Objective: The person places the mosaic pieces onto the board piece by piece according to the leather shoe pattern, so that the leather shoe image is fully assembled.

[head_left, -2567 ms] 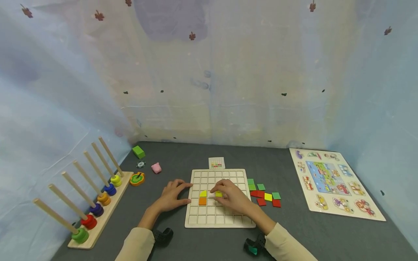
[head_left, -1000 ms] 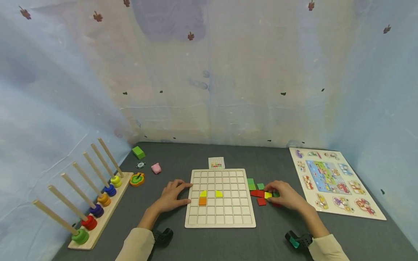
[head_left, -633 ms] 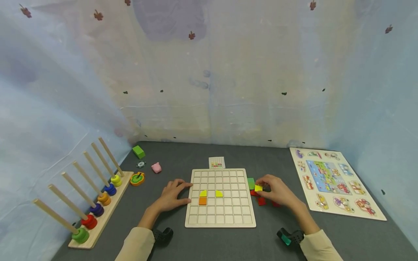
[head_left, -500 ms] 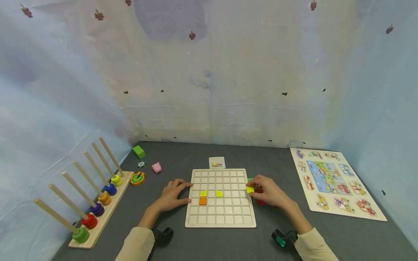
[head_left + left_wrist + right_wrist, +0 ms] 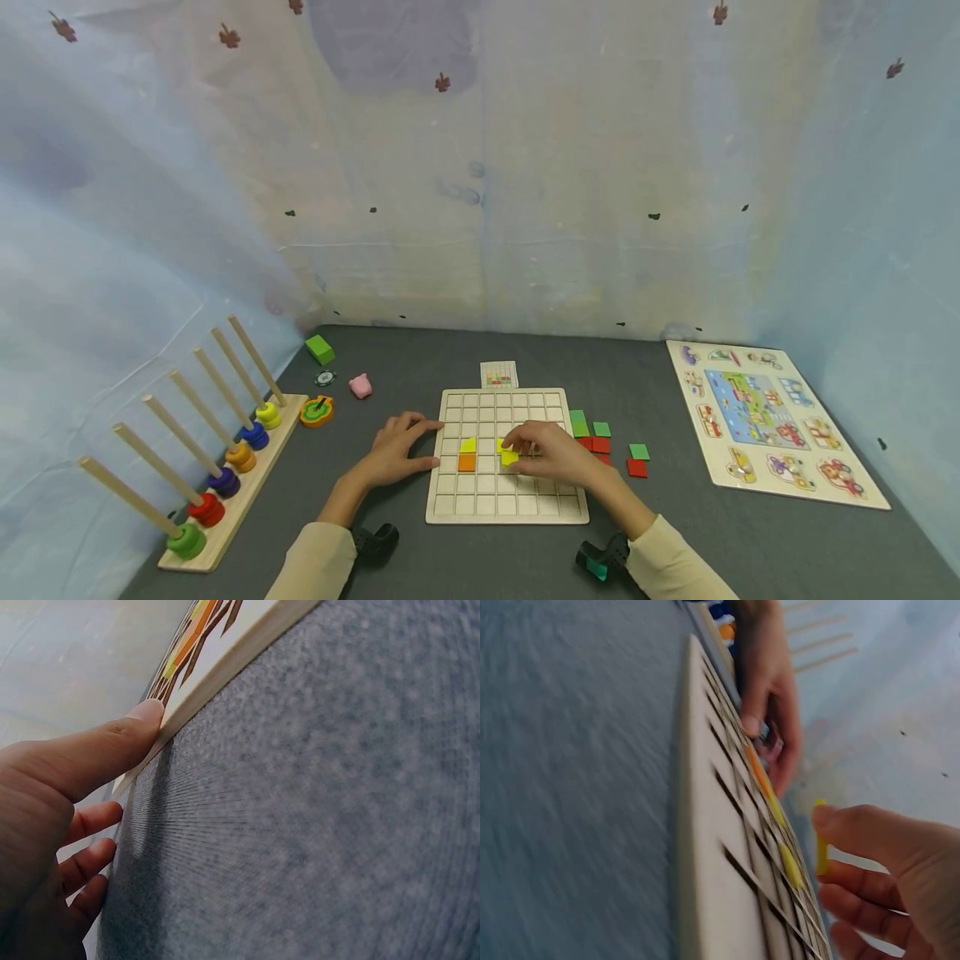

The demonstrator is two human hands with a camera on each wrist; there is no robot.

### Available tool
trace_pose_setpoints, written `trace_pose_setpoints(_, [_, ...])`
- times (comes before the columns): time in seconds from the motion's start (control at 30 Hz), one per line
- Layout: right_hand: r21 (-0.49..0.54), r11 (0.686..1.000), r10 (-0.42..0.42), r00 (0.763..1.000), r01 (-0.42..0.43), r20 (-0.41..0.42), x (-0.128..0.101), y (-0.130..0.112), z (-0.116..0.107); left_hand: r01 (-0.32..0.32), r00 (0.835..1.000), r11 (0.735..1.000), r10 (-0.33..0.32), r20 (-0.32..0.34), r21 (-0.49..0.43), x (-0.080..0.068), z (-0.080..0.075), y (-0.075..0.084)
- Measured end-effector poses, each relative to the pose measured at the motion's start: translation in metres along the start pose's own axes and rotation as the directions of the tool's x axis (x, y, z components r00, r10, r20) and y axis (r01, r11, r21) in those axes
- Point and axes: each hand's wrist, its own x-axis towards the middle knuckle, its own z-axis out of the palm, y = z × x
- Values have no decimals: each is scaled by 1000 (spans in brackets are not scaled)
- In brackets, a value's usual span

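Yellow on the held tile (image 5: 823, 856). Pale tan with square gridding on the board (image 5: 486, 504), dark grey on the tabletop (image 5: 480, 567).

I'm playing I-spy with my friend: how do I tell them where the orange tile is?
Find the pale wooden grid board on the dark table. Near its left edge, by the left hand, is a yellow piece. Just below that, nearer the person, is the orange tile, the only orange piece on the board.

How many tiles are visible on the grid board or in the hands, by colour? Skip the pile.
Yellow tiles on the grid board: 2
Yellow tile held in the right hand: 1
Orange tile on the grid board: 1
Total: 4
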Motion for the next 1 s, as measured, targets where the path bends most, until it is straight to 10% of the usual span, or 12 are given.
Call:
trace_pose_setpoints(0.57, [-297,936,-230,967,190,-106,13,-8,32,-8,1000,1000,8,-5,-6,0,0,0])
trace_pose_setpoints(1.0, [-353,926,-200,965,130,-169,19,-12,38,2,1000,1000,-2,-7,-4,0,0,1])
